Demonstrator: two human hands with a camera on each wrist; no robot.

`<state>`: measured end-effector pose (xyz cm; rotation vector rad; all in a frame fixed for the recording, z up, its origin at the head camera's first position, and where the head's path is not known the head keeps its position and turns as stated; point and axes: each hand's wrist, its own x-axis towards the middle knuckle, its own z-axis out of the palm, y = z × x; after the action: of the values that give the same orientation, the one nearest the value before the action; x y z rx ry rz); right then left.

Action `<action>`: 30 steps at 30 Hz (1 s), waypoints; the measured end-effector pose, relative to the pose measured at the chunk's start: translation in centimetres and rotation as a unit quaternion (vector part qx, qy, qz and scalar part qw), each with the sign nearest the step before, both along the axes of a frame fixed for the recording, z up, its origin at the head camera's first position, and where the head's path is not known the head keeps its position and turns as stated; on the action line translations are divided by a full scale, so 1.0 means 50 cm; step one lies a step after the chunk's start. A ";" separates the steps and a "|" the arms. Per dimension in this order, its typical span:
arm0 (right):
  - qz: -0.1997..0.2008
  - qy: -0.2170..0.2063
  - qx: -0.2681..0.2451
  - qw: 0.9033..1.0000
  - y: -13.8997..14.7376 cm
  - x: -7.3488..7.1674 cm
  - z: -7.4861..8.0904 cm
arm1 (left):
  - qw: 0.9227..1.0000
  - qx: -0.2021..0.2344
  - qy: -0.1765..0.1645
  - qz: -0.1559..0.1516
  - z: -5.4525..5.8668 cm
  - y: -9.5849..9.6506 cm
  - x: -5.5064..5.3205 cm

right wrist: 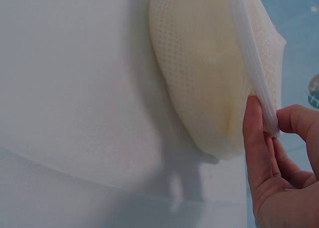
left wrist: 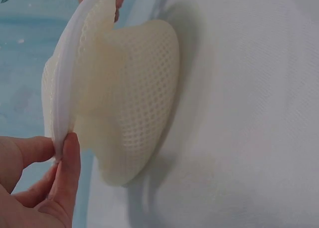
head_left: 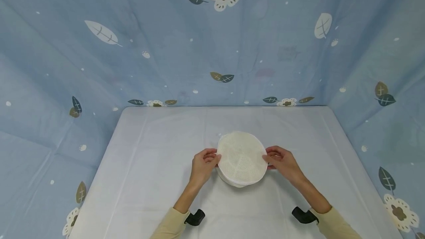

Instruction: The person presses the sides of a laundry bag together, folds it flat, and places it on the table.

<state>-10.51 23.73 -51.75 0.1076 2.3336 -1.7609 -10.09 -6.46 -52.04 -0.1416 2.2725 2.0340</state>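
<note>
A round cream mesh laundry bag (head_left: 242, 158) with a white trimmed rim is held over the middle of the white table. My left hand (head_left: 203, 165) pinches the rim at the bag's left edge, thumb on top and fingers beneath. Opposite it, my right hand (head_left: 282, 162) pinches the rim at the right edge. In the left wrist view the mesh body (left wrist: 144, 88) hangs soft and slightly creased below the flat top. The right wrist view shows thumb and fingertips gripping the white rim (right wrist: 256, 73), the bag's lower side close over the table.
The white cloth-covered table (head_left: 156, 146) has its far edge against a blue curtain (head_left: 166, 47) printed with leaves and flowers. The same cloth hangs on both sides. Black wrist mounts (head_left: 195, 217) sit at the cuffs of the pale yellow sleeves (head_left: 170, 224).
</note>
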 end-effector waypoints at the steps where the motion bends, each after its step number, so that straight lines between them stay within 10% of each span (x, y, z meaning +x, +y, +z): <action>1: 0.000 -0.003 0.000 1.000 0.000 0.000 -0.003 | 1.000 -0.003 0.002 0.000 -0.003 0.000 0.000; 23: 0.010 0.019 -0.015 1.000 -0.008 0.006 -0.063 | 0.990 -0.121 0.065 0.020 -0.060 0.012 0.009; 27: 0.027 0.154 0.085 0.984 -0.014 0.007 -0.076 | 0.965 -0.205 0.163 -0.023 -0.071 0.014 0.011; 30: 0.063 0.303 0.156 0.938 -0.018 0.005 -0.085 | 0.927 -0.258 0.265 -0.068 -0.080 0.012 0.009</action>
<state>-10.24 22.83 -56.00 -0.6080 2.9442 -1.4924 -9.63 -5.84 -56.06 0.5893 2.9895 1.4834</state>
